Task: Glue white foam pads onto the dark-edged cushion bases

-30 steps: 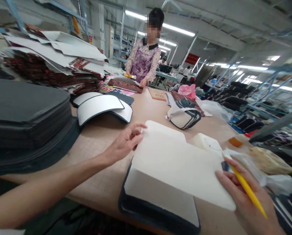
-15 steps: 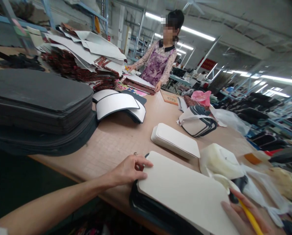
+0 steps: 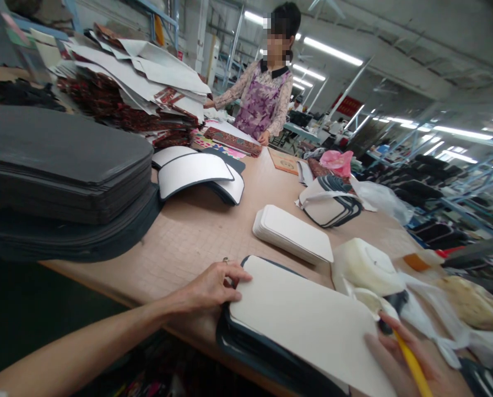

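A cream-white rounded board (image 3: 304, 314) lies on a dark stack of rounded pieces (image 3: 250, 339) at the table's near edge. At the board's left end is my left hand (image 3: 219, 284), fingers curled, with thumb and forefinger gripping that edge. My right hand (image 3: 407, 353) touches the board's right end and holds a slim yellow stick-like tool (image 3: 411, 364) between its fingers. The tool's working end is hard to make out. Just beyond that hand stands a cut-open whitish plastic jug (image 3: 368, 264).
Behind the board sits a stack of smaller white boards (image 3: 293, 231). Curved white pieces with dark edges (image 3: 196, 173) lie farther left, beside a tall dark stack (image 3: 64, 165). A co-worker (image 3: 266, 94) stands across the table (image 3: 188, 242) by a heap of sheets (image 3: 134, 82).
The view has shifted slightly. My hands keep their places on the board. The co-worker's one hand has moved toward the heap, and a patterned strip now shows in front of them.
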Demonstrator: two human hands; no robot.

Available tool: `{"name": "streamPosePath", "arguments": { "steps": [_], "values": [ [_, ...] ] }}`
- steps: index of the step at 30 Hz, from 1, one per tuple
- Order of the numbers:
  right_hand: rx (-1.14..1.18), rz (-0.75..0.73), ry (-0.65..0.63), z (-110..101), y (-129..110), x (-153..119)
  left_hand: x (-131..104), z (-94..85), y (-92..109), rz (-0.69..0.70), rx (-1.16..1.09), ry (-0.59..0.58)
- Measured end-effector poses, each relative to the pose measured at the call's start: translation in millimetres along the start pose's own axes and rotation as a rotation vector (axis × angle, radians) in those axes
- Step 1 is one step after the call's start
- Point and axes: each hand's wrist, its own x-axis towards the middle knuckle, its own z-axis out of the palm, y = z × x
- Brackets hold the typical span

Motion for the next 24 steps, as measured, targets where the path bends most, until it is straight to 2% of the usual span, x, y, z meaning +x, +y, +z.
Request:
{"name": "streamPosePath", "arguments": {
  "steps": [4, 9, 12, 18, 24],
  "values": [
    [0.102, -0.076, 0.046, 12, 5, -3, 4, -2.2, 5, -0.064, 0.059, 0.002],
    [0.222, -0.115, -0.078, 22, 22, 0, 12, -8.2, 7, -0.094, 0.145, -0.01],
    [0.264, -0.11, -0.088, 26, 29, 1, 15, -12.2, 2, -0.088, 0.185, -0.001],
    [0.198, -0.162, -0.047, 37, 38, 3, 17, -18.8, -8, -0.091, 0.23, 0.002],
    [0.133, -0.189, -0.006, 40, 39, 3, 20, -19.7, -7, -0.119, 0.225, 0.03]
  ]
}}
